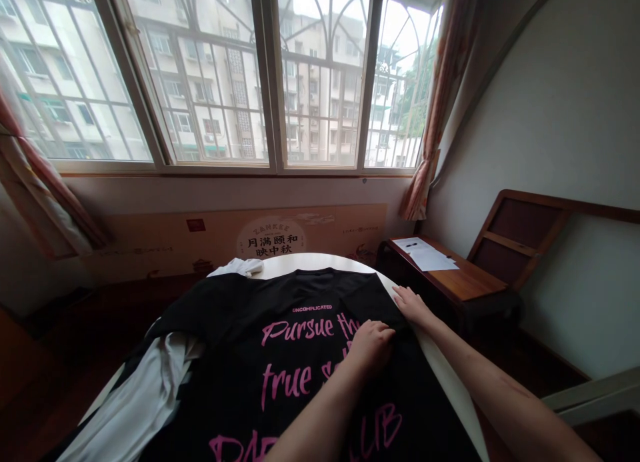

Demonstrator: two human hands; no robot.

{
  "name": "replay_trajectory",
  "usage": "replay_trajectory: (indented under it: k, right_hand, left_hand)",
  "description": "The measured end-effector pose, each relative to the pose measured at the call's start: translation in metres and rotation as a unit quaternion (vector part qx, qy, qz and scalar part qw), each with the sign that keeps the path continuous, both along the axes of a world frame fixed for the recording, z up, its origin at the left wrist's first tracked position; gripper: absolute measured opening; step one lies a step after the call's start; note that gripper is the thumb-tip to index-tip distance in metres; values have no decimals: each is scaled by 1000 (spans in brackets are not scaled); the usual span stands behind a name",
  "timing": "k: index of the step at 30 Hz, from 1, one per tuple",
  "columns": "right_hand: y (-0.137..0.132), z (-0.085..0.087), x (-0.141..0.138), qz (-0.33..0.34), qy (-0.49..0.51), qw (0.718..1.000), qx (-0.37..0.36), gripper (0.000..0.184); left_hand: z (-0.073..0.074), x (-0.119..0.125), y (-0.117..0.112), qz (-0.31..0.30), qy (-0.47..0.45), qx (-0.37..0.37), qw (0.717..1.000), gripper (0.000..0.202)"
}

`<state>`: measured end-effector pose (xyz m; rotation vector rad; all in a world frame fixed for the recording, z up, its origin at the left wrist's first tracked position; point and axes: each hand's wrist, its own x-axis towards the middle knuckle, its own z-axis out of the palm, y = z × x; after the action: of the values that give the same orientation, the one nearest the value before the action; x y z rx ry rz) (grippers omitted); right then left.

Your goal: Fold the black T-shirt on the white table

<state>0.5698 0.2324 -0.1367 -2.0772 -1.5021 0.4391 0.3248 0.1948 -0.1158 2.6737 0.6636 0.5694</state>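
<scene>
Black T-shirt [280, 355] spread print-up across the round white table [310, 262], flat enough to smooth or fold. Left hand [371, 345] resting on the shirt's right half, over the pink lettering — fingers curled, knuckles up, pinching cloth or merely pressing, cannot tell. Right hand [413, 307] at the shirt's right edge — open, fingers flat, pinning fabric. White garment [150, 395] bunched under the shirt's left side.

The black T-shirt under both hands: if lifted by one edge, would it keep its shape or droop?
The black T-shirt would probably droop: it drapes limply over the round table. It looks light. The left hand and right hand press it flat, so it likely slides and bunches when pushed.
</scene>
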Motion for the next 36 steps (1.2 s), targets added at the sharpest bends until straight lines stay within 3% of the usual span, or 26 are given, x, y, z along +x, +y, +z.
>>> replay_trajectory:
  k: [3, 7, 10, 16, 21, 24, 27, 33, 36]
  right_hand:
    - [-14, -3, -1, 28, -30, 999, 21, 57]
    - [-38, -13, -7, 193, -97, 976, -4, 66]
    - [-42, -6, -5, 240, -90, 966, -39, 64]
    - [14, 27, -11, 183, -74, 979, 54, 55]
    - [61, 12, -55, 200, -121, 972, 28, 64]
    - [73, -1, -74, 200, -161, 966, -16, 67]
    - [81, -4, -75, 182, -197, 962, -47, 69]
    - [94, 5, -63, 192, -246, 946, -83, 66]
    - [93, 19, -65, 206, -267, 937, -87, 66]
  left_hand:
    - [-1, 2, 2, 25, -19, 8, 999, 31]
    - [-3, 2, 2, 16, -33, 22, 999, 23]
    - [-1, 2, -1, 3, -20, 22, 1000, 24]
    - [6, -1, -6, 13, 1, -6, 1000, 29]
    - [4, -1, -6, 27, 27, -12, 999, 35]
    - [0, -2, -6, 23, 36, -22, 999, 38]
    - [-3, -2, -9, 38, 28, -40, 998, 40]
    - [0, -2, -16, 152, -9, -63, 986, 35]
    - [6, -2, -16, 211, -31, -73, 974, 37]
